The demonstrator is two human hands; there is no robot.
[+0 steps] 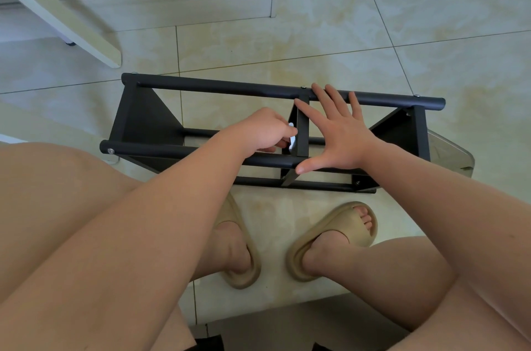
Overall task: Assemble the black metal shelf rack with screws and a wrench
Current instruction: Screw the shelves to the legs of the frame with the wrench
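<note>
Rack of black metal tubes (201,85) is set mid-frame on pale floor tiles (287,43). A small silvery wrench (292,138) is pinched by curled fingers of the left hand (263,132); the right hand (342,135) is spread flat across the bars. Beige slippers (342,225) are seen below.
</note>
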